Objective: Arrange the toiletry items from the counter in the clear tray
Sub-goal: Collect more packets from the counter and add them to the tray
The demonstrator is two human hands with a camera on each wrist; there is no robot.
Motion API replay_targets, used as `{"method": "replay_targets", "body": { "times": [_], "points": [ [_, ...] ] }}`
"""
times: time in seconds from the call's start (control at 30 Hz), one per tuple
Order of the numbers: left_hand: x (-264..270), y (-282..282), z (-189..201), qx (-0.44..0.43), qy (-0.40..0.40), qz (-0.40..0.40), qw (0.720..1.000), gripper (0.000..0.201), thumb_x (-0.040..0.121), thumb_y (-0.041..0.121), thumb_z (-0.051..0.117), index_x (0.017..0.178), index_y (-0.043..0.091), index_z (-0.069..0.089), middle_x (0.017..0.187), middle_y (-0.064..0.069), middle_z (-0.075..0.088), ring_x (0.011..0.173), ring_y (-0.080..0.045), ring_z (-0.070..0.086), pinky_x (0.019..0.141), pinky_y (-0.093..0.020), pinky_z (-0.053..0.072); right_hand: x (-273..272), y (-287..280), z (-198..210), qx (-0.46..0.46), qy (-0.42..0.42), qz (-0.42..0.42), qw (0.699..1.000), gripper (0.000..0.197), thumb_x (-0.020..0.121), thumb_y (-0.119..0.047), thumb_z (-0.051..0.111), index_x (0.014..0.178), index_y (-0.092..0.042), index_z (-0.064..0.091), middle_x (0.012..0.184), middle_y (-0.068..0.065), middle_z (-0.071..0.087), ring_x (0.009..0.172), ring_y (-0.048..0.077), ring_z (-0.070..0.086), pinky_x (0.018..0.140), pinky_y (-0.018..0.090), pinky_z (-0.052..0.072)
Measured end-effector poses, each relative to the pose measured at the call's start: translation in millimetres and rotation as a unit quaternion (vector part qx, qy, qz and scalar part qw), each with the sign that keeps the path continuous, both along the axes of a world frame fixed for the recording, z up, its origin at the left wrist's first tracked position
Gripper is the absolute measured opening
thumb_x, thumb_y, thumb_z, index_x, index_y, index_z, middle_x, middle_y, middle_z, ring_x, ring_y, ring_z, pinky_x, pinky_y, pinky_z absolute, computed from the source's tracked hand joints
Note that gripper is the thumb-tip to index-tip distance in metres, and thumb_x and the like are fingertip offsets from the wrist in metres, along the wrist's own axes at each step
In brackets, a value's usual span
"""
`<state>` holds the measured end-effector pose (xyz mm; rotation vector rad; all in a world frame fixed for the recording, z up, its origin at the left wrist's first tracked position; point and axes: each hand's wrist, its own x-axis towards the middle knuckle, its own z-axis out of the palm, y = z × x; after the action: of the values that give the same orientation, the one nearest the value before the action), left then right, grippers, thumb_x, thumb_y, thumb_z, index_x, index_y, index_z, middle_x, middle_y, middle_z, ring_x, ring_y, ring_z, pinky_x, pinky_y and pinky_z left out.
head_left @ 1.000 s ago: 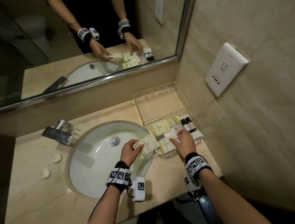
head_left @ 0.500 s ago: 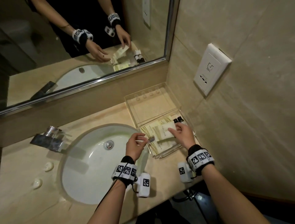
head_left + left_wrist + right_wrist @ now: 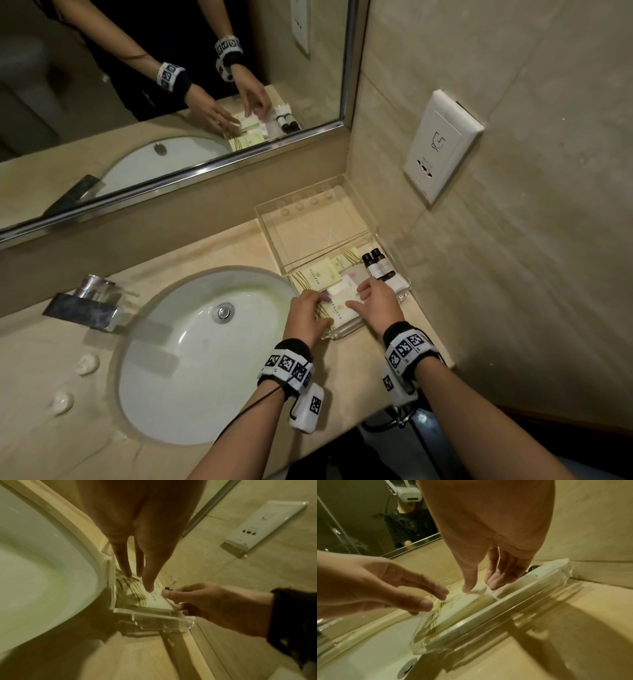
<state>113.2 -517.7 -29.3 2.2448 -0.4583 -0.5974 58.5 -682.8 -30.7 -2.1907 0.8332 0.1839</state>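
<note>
**Both hands over the packets in the clear tray**

The beige worktop (image 3: 212, 455) carries a white sink (image 3: 191, 359) with a metal tap (image 3: 85, 303) at its left; the mirror (image 3: 171, 85) behind is cut off at the top and left edges. The clear tray (image 3: 346, 331) sits in the corner beside the sink, its lid (image 3: 308, 226) lying open toward the wall. A white wall socket (image 3: 442, 144) hangs to the right.

Inside the tray lie flat cream packets (image 3: 318, 274) and two small dark bottles (image 3: 376, 265) at the far right; the print on the packets is too small to read. The left hand (image 3: 306, 317) rests with straight fingers on the front packet (image 3: 339, 310), grip apart. The right hand (image 3: 376, 305) covers that packet's right end. The head view hides its fingertips; the left wrist view shows its thumb (image 3: 169, 593) on the packet's top edge. Whether the fingers beneath pinch it cannot be told. The right wrist view shows those fingers (image 3: 494, 582) nearly straight, and the tray's front wall blurs what lies behind it.
</note>
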Motion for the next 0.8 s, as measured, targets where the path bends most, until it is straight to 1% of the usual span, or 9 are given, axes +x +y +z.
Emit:
{"method": "replay_targets", "body": {
  "times": [0.03,0.13,0.23,0.3,0.37,0.47,0.53,0.7,0.8],
  "points": [
    [-0.5,-1.8,-2.9,0.010,-0.006,-0.011,1.000,0.040,0.070,0.013,0.080,0.106,0.020,0.064,0.116,0.005,0.057,0.109,-0.018,0.049,0.097,-0.028,0.040,-1.1,-2.5,0.1,0.009,0.005,-0.003,1.000,0.037,0.073,-0.027,0.084,0.096,-0.019,0.057,0.090,-0.003,0.060,0.083,0.013,0.060,0.077,0.029,0.052],
    [-3.4,-5.5,-7.7,0.045,-0.025,-0.044,0.998,0.045,0.069,0.017,0.081,0.110,0.022,0.062,0.126,0.006,0.054,0.114,-0.018,0.043,0.096,-0.024,0.032,-3.4,-7.6,-0.3,0.039,0.033,0.011,0.999,0.035,0.072,-0.020,0.085,0.095,-0.019,0.058,0.085,-0.002,0.063,0.081,0.015,0.063,0.078,0.030,0.053],
    [-5.6,-5.7,-12.8,0.056,-0.056,-0.058,0.995,0.046,0.070,0.017,0.080,0.110,0.023,0.059,0.130,0.007,0.052,0.118,-0.017,0.041,0.097,-0.024,0.031,-4.4,-8.1,-4.4,0.034,0.034,0.030,0.998,0.031,0.073,-0.018,0.083,0.092,-0.017,0.059,0.084,0.000,0.065,0.080,0.016,0.063,0.078,0.032,0.055],
    [-7.3,-5.1,-16.1,0.056,-0.072,-0.065,0.994,0.045,0.071,0.014,0.078,0.110,0.023,0.057,0.131,0.007,0.051,0.120,-0.016,0.040,0.099,-0.024,0.032,-4.0,-7.8,-6.5,0.026,0.030,0.037,0.998,0.031,0.074,-0.018,0.083,0.092,-0.018,0.058,0.084,0.000,0.065,0.078,0.016,0.063,0.077,0.033,0.056],
    [-8.8,-4.5,-18.4,0.056,-0.087,-0.068,0.992,0.044,0.072,0.011,0.077,0.110,0.022,0.057,0.131,0.006,0.051,0.121,-0.016,0.041,0.102,-0.027,0.036,-4.4,-7.8,-7.0,0.023,0.027,0.040,0.999,0.033,0.075,-0.017,0.082,0.096,-0.020,0.056,0.083,0.000,0.064,0.077,0.015,0.063,0.076,0.032,0.055],
    [-9.8,-3.5,-20.2,0.049,-0.100,-0.068,0.992,0.044,0.072,0.010,0.077,0.110,0.021,0.058,0.130,0.004,0.053,0.121,-0.017,0.042,0.101,-0.027,0.036,-6.5,-8.3,-6.8,0.028,0.003,0.057,0.998,0.050,0.075,-0.012,0.081,0.115,-0.029,0.056,0.087,-0.003,0.060,0.074,0.011,0.060,0.074,0.028,0.053],
    [-9.8,-2.2,-21.0,0.042,-0.107,-0.068,0.991,0.043,0.072,0.011,0.077,0.110,0.021,0.059,0.128,0.004,0.054,0.120,-0.017,0.043,0.100,-0.027,0.037,-7.2,-9.7,-7.3,0.020,-0.014,0.085,0.996,0.061,0.075,-0.010,0.081,0.124,-0.034,0.055,0.091,-0.004,0.055,0.072,0.011,0.058,0.076,0.028,0.055],
    [-14.0,2.0,-24.4,0.056,-0.135,-0.079,0.986,0.042,0.078,0.013,0.072,0.117,0.022,0.059,0.126,0.005,0.053,0.119,-0.015,0.043,0.099,-0.027,0.042,-6.1,-10.7,-7.5,0.011,-0.013,0.125,0.992,0.054,0.077,-0.010,0.079,0.121,-0.032,0.059,0.096,-0.002,0.054,0.075,0.018,0.061,0.080,0.030,0.055],
    [-13.2,2.9,-23.2,0.055,-0.140,-0.082,0.985,0.043,0.078,0.015,0.072,0.118,0.022,0.058,0.126,0.006,0.052,0.118,-0.015,0.043,0.097,-0.026,0.041,-5.5,-11.4,-7.7,0.013,-0.020,0.136,0.990,0.053,0.078,-0.008,0.078,0.122,-0.031,0.059,0.097,-0.002,0.054,0.074,0.012,0.057,0.080,0.027,0.054]
  ]
}}
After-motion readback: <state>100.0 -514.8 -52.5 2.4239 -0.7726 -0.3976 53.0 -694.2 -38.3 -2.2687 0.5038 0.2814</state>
